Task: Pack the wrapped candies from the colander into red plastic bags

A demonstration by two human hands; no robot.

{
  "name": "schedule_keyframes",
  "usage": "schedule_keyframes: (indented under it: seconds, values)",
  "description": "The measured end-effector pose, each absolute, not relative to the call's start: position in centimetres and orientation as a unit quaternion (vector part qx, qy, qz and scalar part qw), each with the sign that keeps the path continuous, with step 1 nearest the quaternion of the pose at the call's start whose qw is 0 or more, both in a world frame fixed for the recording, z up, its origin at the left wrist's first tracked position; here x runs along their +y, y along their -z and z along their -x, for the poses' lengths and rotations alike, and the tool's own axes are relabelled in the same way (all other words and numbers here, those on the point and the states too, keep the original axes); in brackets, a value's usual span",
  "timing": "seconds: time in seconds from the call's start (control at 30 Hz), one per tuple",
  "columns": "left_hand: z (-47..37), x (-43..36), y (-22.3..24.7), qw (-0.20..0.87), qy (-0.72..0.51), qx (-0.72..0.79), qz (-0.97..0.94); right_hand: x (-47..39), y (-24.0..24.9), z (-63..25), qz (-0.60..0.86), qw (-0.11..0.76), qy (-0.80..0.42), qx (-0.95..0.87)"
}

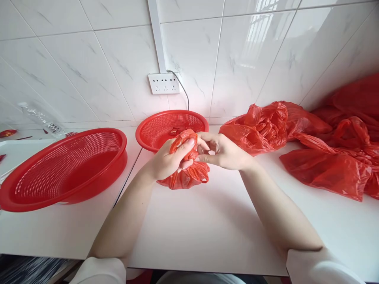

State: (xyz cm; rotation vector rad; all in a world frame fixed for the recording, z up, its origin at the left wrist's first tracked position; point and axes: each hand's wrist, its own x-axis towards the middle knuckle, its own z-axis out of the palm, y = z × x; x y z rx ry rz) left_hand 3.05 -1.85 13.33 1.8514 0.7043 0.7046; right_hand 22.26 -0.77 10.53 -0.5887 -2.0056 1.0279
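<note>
A crumpled red plastic bag [188,176] is gathered over the middle of the white table, its lower part hanging loose. My left hand [173,156] is closed around the bunched neck of the bag, with the thumb on top. From the other side, my right hand [223,152] pinches at the bag with thumb and fingers curled together. The exact spot between the right fingertips is partly hidden. Just behind my hands stands a small red plastic basket [151,132] with a small dark red packet [174,131] inside.
On the left is a large red perforated basket [97,181], with a clear plastic bottle [41,118] and a white tray [7,152] behind it. Several red plastic bags [322,169] lie heaped at the right. A power socket [164,83] with a cable is on the tiled wall.
</note>
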Motion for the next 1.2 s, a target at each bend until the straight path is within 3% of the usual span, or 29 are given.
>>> schedule_keyframes:
  seconds: [0.3, 0.53, 0.7, 0.93, 1.07, 1.2]
  values:
    - [-3.6, -1.1, -12.5, 0.249, -0.517, 0.349, -0.74, -0.8, -10.6, -22.4, 0.31, 0.368, -0.428, -0.765]
    - [-4.1, 0.3, -11.4, 0.323, -0.531, 0.28, -0.732, 0.0, -10.8, -23.5, 0.278, 0.347, -0.525, -0.726]
    - [-3.7, 1.1, -11.3, 0.31, -0.503, 0.288, -0.754, 0.9, -10.4, -23.6, 0.321, 0.429, -0.494, -0.685]
    - [-3.2, 1.5, -11.3, 0.292, -0.493, 0.276, -0.771, 1.3, -9.8, -23.2, 0.249, 0.459, -0.654, -0.548]
    - [-2.7, 1.7, -11.6, 0.335, -0.46, 0.293, -0.768, 1.3, -10.1, -23.6, 0.261, 0.514, -0.618, -0.535]
    - [-1.5, 2.0, -12.2, 0.353, -0.444, 0.321, -0.758, 0.6, -11.1, -24.9, 0.312, 0.506, -0.528, -0.607]
